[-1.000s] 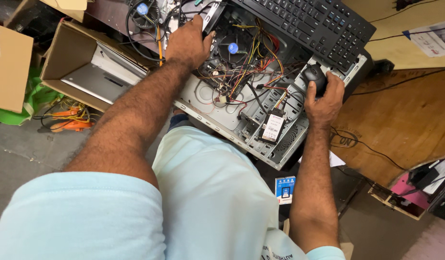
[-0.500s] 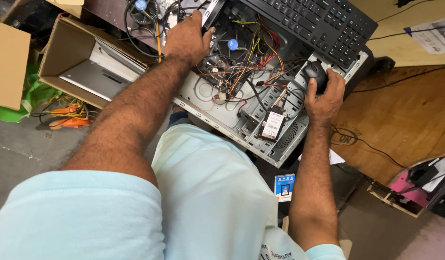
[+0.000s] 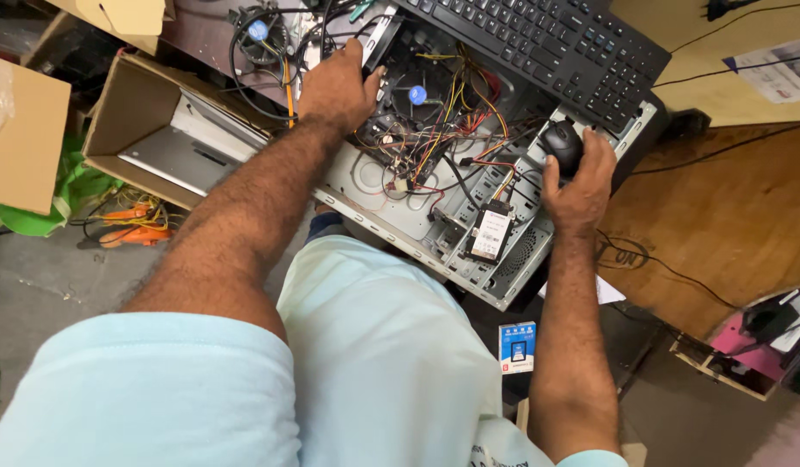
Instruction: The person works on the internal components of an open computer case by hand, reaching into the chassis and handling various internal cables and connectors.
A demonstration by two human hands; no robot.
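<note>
Computer case (image 3: 391, 195), opened, lies across the person's lap. Left hand (image 3: 335, 86) grips its far-left edge beside the fan (image 3: 417, 93); right hand (image 3: 577, 177) cups a black mouse (image 3: 563, 143) at the right edge, below the keyboard (image 3: 538, 43).

Head-worn view, steeply downward, close

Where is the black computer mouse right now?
In the head view, the black mouse sits right of centre under the right hand, on the open computer case's right end, just below the black keyboard.
</note>
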